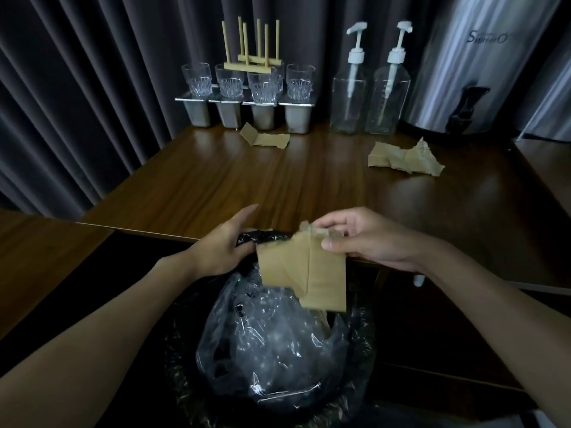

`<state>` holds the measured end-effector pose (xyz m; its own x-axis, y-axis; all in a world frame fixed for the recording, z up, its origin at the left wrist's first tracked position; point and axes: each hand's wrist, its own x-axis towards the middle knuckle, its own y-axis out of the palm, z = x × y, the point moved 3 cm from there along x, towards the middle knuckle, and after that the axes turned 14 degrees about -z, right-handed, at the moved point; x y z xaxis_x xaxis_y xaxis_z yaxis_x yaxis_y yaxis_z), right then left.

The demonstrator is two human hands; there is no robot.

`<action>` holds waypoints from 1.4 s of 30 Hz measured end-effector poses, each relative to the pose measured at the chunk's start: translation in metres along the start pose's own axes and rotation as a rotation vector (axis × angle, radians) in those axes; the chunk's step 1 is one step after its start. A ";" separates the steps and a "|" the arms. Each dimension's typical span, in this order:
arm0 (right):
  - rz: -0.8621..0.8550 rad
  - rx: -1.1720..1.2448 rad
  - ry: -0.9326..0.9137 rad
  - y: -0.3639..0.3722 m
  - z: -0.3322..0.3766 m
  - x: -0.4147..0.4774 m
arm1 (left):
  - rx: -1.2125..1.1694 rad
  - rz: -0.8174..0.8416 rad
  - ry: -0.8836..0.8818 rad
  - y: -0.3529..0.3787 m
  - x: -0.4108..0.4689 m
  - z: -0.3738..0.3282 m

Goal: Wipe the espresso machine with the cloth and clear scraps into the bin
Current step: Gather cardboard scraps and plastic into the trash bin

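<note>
The right hand (367,239) pinches the torn top of a brown paper scrap (306,273) between thumb and fingers, so its grip is closed on the paper. The scrap hangs over the bin (182,359), just in front of the counter (247,186) edge. The left hand (222,245) holds the rolled edge of the black liner (265,236). Its grip is curled on this edge, while the forefinger points straight out.

I judge that the step in hand is to drop this scrap. To do it well, the left hand should draw the liner edge toward the counter, so that the mouth is wide. A crumpled clear plastic bag (272,341) fills much of the bin, so the paper may rest on top and slide off. It is better to lower the scrap beside the bag and only then open the fingers. Two more pieces wait on the counter: a small scrap (265,138) and a large scrap (404,157). I cannot see the cloth.
</note>
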<state>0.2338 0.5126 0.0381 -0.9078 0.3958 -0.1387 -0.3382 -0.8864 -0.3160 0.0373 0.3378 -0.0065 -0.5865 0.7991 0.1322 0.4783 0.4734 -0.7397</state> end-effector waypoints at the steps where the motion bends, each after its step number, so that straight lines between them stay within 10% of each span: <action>1: 0.017 -0.084 -0.030 -0.001 0.000 -0.001 | 0.003 0.002 0.001 0.000 0.000 -0.001; 15: -0.561 -0.580 -0.007 -0.094 -0.051 0.080 | -0.003 0.007 -0.051 0.000 0.007 0.002; 29: -0.566 -0.995 0.232 -0.165 -0.088 0.134 | -0.015 0.044 -0.078 -0.002 0.008 0.000; 42: -0.613 -0.905 -0.111 -0.127 -0.066 0.115 | -0.070 0.041 -0.058 -0.002 0.007 -0.001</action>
<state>0.1891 0.6866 0.0002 -0.6804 0.6450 0.3479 -0.4735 -0.0246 -0.8805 0.0332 0.3428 -0.0034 -0.6012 0.7966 0.0625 0.5462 0.4668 -0.6956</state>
